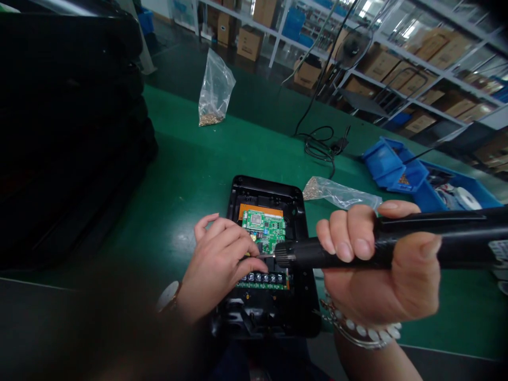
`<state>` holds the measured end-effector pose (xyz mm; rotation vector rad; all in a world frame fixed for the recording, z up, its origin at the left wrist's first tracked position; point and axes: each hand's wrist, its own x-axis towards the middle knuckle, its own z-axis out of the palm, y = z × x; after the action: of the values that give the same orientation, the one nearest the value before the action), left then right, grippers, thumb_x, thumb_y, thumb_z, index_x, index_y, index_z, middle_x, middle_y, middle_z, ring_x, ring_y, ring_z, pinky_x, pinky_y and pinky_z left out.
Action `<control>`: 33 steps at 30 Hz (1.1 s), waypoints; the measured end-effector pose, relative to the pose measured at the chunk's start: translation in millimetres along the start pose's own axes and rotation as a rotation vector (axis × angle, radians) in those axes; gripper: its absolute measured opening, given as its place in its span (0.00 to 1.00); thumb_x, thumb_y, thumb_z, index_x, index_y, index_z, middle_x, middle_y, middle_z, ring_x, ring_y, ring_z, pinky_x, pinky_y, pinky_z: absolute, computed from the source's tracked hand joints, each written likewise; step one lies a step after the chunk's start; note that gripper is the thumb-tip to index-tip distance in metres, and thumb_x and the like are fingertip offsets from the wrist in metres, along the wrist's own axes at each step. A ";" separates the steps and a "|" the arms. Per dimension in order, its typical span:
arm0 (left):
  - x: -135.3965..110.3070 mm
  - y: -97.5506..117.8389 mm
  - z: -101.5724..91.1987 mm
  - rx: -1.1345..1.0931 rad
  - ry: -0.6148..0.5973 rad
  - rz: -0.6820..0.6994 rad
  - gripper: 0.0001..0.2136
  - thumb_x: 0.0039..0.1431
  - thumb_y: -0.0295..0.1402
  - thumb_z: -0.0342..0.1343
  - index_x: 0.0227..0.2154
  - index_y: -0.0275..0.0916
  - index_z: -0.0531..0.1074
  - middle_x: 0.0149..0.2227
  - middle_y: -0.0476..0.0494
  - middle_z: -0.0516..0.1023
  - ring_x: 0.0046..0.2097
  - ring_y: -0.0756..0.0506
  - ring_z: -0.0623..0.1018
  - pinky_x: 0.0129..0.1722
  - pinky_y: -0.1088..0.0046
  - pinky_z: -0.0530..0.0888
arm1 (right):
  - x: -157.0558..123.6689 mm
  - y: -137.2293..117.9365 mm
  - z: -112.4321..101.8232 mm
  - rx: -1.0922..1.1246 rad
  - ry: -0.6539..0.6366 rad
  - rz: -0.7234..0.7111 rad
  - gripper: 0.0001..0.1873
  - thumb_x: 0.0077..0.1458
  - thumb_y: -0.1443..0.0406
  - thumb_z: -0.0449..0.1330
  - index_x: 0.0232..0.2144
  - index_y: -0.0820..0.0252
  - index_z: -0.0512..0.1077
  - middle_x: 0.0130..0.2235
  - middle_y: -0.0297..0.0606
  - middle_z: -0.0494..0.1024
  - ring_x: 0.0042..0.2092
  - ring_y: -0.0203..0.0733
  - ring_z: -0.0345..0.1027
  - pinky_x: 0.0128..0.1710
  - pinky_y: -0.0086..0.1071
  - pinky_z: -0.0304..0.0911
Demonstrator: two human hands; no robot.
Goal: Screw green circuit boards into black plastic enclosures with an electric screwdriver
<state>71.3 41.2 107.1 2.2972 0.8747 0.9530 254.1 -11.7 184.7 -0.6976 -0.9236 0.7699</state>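
Circuit board [264, 230]: green, set inside a black housing [270, 198] over an orange pad [260, 210]; a row of screw terminals [262, 278] is seated just below it.

Left hand [216, 264]: curled over the board's lower edge, with the fingers [238, 248] touching it; whether a small part is pinched cannot be told.

Right hand [381, 259]: clenched around the black body of an electric screwdriver [397, 246], whose bit is held just beside the board.

Wrists: a watch [169, 296] is worn on the left, a beaded bracelet [361, 330] on the right.

Worktop [190, 174]: green, carrying the housing and a coiled black cable [319, 145].

Bags: one clear bag [216, 87] stands upright with small brass-coloured parts in its base; a second [337, 193] lies flat behind the housing, its brass-coloured parts gathered at one end.

Bins: blue bins [397, 169] hold a few brass-coloured parts; a blue tray [448, 188] beside them holds a white roll [468, 198].

Shelves [416, 84]: cardboard boxes are stored on them beyond the worktop.
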 end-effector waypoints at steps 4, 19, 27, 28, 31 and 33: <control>1.6 -1.6 -1.3 0.110 -0.032 0.014 0.11 0.59 0.45 0.65 0.32 0.45 0.74 0.35 0.60 0.78 0.44 0.46 0.74 0.61 0.54 0.51 | 1.4 -0.7 2.1 -0.008 0.000 0.009 0.11 0.62 0.60 0.63 0.42 0.60 0.69 0.24 0.29 0.63 0.24 0.32 0.59 0.25 0.32 0.58; 2.0 -8.2 -3.5 0.071 -0.020 -0.034 0.10 0.59 0.44 0.66 0.33 0.47 0.74 0.35 0.63 0.78 0.44 0.47 0.74 0.62 0.55 0.50 | 7.4 3.3 0.6 -0.013 0.004 0.027 0.11 0.61 0.59 0.63 0.42 0.58 0.70 0.23 0.29 0.62 0.23 0.32 0.59 0.23 0.32 0.59; 3.3 -12.2 -0.2 0.065 -0.005 -0.020 0.08 0.61 0.43 0.65 0.33 0.47 0.74 0.36 0.63 0.78 0.45 0.47 0.74 0.62 0.56 0.50 | 12.9 7.1 3.6 0.019 0.016 0.043 0.10 0.60 0.61 0.65 0.41 0.59 0.71 0.23 0.29 0.63 0.23 0.31 0.59 0.23 0.31 0.60; 3.3 -13.2 -0.2 0.073 -0.012 -0.008 0.08 0.62 0.43 0.64 0.34 0.47 0.74 0.37 0.62 0.78 0.44 0.47 0.75 0.62 0.56 0.50 | 13.2 7.9 3.7 0.022 0.008 0.041 0.10 0.60 0.61 0.64 0.41 0.59 0.71 0.23 0.29 0.62 0.23 0.31 0.58 0.22 0.31 0.59; 3.3 -16.2 -1.3 0.169 -0.031 0.077 0.08 0.65 0.42 0.61 0.35 0.45 0.73 0.37 0.61 0.78 0.44 0.47 0.74 0.63 0.55 0.49 | 13.4 10.3 3.5 -0.012 -0.028 0.067 0.10 0.61 0.61 0.63 0.41 0.59 0.70 0.24 0.29 0.63 0.23 0.32 0.59 0.23 0.31 0.59; 4.4 -18.0 -2.4 0.249 -0.035 0.136 0.09 0.67 0.42 0.59 0.35 0.43 0.72 0.36 0.59 0.78 0.45 0.46 0.74 0.63 0.55 0.48 | 13.1 11.7 3.7 -0.047 -0.070 0.068 0.10 0.62 0.61 0.63 0.42 0.59 0.69 0.24 0.30 0.65 0.24 0.33 0.60 0.24 0.32 0.59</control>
<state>65.2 56.9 98.9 2.6054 0.8737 0.8999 252.7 6.0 182.6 -0.7503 -0.9878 0.8395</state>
